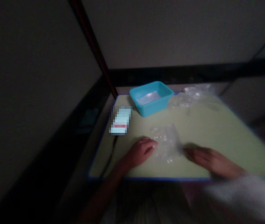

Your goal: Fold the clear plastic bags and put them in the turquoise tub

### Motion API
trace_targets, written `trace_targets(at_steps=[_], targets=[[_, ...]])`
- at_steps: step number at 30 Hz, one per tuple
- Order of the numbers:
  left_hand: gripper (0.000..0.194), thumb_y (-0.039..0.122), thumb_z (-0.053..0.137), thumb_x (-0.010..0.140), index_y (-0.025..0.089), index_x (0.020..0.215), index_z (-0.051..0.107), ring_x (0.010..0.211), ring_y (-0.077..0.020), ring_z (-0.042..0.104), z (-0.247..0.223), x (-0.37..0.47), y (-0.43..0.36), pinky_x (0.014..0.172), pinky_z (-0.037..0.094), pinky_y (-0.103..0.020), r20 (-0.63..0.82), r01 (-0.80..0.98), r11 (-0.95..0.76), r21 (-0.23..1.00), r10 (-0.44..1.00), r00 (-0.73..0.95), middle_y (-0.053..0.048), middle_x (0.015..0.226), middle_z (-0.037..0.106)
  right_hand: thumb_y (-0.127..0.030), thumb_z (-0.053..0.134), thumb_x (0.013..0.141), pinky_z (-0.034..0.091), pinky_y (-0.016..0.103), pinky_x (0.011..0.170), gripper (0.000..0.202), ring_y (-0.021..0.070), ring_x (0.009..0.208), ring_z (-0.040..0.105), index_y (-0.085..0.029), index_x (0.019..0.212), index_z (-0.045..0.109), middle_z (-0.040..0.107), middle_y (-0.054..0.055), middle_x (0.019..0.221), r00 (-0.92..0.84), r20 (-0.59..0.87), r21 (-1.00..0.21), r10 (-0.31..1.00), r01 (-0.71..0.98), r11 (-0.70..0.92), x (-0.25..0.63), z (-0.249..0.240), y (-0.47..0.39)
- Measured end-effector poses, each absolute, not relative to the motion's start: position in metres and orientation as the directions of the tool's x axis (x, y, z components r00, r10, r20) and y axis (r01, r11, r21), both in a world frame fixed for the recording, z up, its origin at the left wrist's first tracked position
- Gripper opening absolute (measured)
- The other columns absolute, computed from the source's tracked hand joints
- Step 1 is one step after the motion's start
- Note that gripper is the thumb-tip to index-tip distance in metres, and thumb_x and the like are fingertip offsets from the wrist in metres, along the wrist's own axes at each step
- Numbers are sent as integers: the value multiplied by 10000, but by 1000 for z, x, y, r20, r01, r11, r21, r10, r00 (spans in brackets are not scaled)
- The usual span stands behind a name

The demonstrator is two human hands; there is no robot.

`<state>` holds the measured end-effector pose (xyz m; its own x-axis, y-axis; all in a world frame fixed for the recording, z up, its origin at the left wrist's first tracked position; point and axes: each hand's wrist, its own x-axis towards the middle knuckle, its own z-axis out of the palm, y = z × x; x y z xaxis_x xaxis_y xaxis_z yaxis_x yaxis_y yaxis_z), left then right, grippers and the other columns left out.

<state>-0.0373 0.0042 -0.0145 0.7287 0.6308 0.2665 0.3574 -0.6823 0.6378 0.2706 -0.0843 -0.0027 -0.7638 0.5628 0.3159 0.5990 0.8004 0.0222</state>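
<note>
A clear plastic bag [167, 141] lies on the pale green table [207, 130], between my two hands. My left hand [143, 151] is at the bag's left edge, its fingers curled and pressed together on the plastic. To the right of the bag, my right hand [204, 157] rests low over the table with its fingers stretched toward the bag's right edge. Blur hides whether its fingertips touch the plastic. The bag's contents, if any, cannot be made out.
A blue basket [153, 107] with something whitish inside stands at the back. More clear plastic [196, 95] lies at the back right. A phone [121, 119] with a lit, pixelated screen and a dark cable [110, 157] are on the left. Walls rise behind and left.
</note>
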Motion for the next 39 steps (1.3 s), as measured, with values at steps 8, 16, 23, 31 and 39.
trace_targets(at_steps=[8,16,23,31,39], targets=[[237,126,500,853,187,1042,630,1000,-193,602,-15,-37,4,894,475,-377,270,344,-678,649,629,729,-75,1036,668,-98,342,938,549,332,781,324,184,911,641,-151,1156,576,689,95,1005,-805,309,55,507,547,835,273,-6,-80],[250,110,502,842,192,1036,636,995,-192,608,-15,-35,4,887,481,-367,272,338,-672,659,631,726,-71,1033,675,-102,362,935,528,342,786,303,180,929,629,-177,1099,605,683,79,1037,-848,302,168,437,498,851,274,-4,-51],[232,123,505,845,177,1033,628,969,-185,625,-15,-38,2,868,493,-341,291,373,-613,696,717,634,-70,1029,682,-157,373,940,490,362,945,346,187,1153,551,-207,1235,547,595,64,1264,-775,218,-55,594,597,800,281,-8,-36],[152,164,502,858,176,936,631,894,-174,641,-14,-38,3,818,507,-308,262,391,-520,760,795,547,-58,955,688,-253,385,943,544,351,810,297,191,922,658,-241,1120,623,700,48,1016,-674,239,-239,699,656,715,273,3,-31],[219,119,507,813,165,1011,588,804,-151,657,-20,-38,7,743,523,-275,179,341,-339,877,888,423,-54,948,675,-353,408,926,499,296,612,247,181,676,643,-188,887,587,669,46,772,-536,123,-539,835,671,510,264,21,-17]])
